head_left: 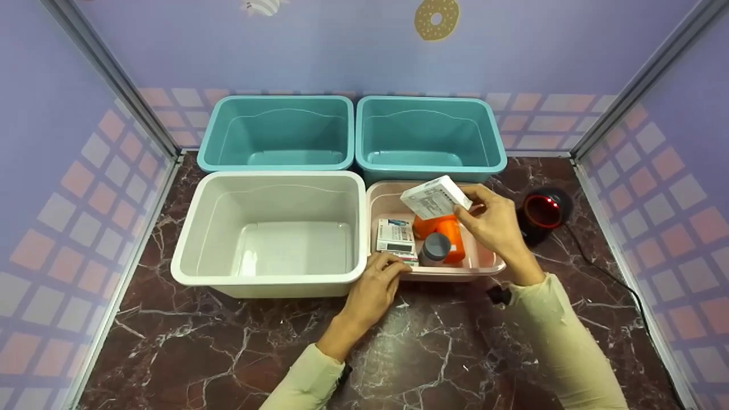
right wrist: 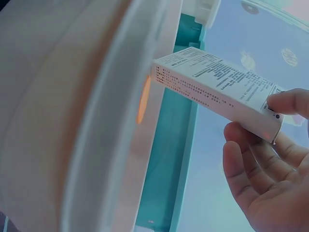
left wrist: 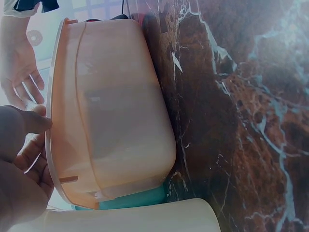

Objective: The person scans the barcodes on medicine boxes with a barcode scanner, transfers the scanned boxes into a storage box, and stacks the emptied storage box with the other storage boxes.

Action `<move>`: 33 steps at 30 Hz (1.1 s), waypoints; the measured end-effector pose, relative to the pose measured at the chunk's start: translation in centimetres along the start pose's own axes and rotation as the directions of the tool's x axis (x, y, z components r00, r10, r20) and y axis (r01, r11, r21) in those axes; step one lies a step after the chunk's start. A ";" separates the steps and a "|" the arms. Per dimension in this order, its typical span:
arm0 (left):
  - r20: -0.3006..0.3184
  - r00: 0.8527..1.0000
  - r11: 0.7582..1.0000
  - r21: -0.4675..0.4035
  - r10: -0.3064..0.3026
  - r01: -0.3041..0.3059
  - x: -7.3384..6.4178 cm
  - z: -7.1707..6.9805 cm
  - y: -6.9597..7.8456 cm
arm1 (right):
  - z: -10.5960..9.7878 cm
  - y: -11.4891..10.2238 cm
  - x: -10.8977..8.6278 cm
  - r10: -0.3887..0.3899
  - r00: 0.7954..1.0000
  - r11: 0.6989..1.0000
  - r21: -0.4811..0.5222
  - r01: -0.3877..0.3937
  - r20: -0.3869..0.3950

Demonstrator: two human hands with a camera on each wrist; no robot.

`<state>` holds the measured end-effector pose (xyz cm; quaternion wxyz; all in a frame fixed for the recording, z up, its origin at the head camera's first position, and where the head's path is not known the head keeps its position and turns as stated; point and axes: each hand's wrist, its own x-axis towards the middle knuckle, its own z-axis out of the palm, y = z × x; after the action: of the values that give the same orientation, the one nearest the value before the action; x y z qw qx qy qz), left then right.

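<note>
On my feed I see a pale yellow left sleeve [head_left: 302, 380] and matching right sleeve [head_left: 569, 344], a small black piece [head_left: 499, 295] beside each cuff [head_left: 532, 288].

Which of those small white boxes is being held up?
The white box pinched in the person's right hand, tilted above the pink tub; the other boxes lie inside that tub.

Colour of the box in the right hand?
White box, dark print; best in right wrist view.
</note>
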<state>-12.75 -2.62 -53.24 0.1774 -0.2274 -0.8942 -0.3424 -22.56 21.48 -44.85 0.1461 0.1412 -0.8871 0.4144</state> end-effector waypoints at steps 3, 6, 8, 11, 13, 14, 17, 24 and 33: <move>0.000 1.000 1.000 0.002 0.001 -0.001 0.0 0.0 0.0 | -0.5 0.1 -0.1 0.013 1.000 1.000 0.015 -0.013 -0.018; -0.002 1.000 1.000 0.004 0.005 -0.005 0.1 0.0 0.0 | -0.9 0.3 -0.2 0.020 0.999 1.000 0.018 -0.020 -0.031; 0.001 1.000 1.000 0.002 0.005 -0.005 0.1 0.0 0.0 | -1.2 0.4 -0.2 0.026 0.999 1.000 0.015 -0.025 -0.040; 0.004 1.000 1.000 -0.008 0.003 -0.003 0.1 0.0 0.0 | -1.6 0.5 -0.4 0.033 0.998 0.999 0.002 -0.033 -0.052; 0.002 1.000 1.000 -0.012 0.004 -0.004 0.1 0.0 0.0 | -2.0 0.6 -0.6 0.035 0.997 0.999 -0.003 -0.036 -0.062; 0.001 1.000 1.000 -0.013 0.004 -0.004 0.0 0.0 0.0 | -2.2 0.7 -0.7 0.036 0.997 0.999 -0.005 -0.037 -0.067; -0.003 1.000 1.000 -0.008 0.004 -0.004 0.0 0.1 -0.1 | -2.7 1.0 -0.9 0.045 0.996 0.999 -0.003 -0.045 -0.079; -0.012 1.000 1.000 -0.002 0.007 -0.007 -0.1 0.0 0.1 | -4.1 1.4 -1.6 0.093 0.991 0.996 0.016 -0.091 -0.102; -0.006 1.000 1.000 -0.002 0.002 -0.002 0.0 0.0 0.1 | -5.7 1.2 -2.2 0.165 0.972 0.986 0.031 -0.162 -0.167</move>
<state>-12.69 -2.61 -53.22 0.1805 -0.2274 -0.8931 -0.3437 -20.18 26.95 -43.02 0.1851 0.0333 -0.8766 0.4429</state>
